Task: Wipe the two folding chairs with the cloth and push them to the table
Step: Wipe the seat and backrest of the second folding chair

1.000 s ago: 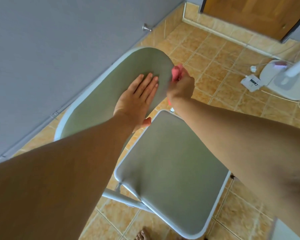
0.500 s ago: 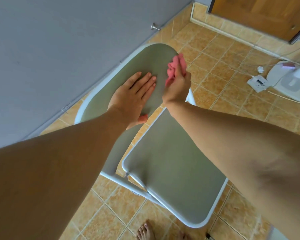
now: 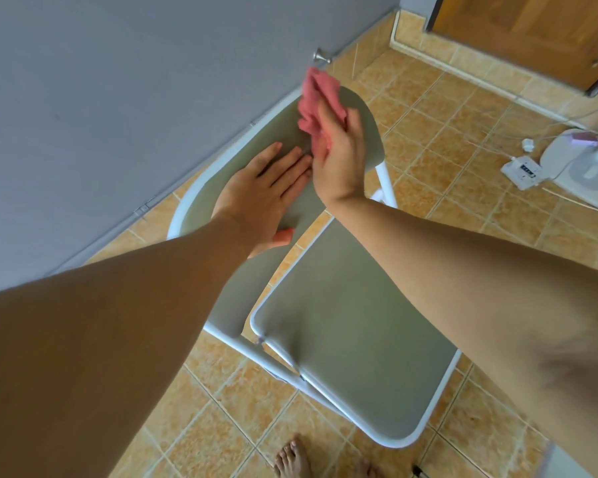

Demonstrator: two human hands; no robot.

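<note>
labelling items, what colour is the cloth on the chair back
Pink; the cloth, held by the right hand, shows in the head view.

Legible text: none | only candidate: dark strip with pale marks on the small white box (image 3: 521,171) | location: on the floor, just beside the white stand base (image 3: 575,182) | marks too small to read, whether digits or letters cannot be told

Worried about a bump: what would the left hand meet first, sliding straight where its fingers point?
Probably the right hand, gripping the cloth, just past the left hand; depth unclear.
</note>
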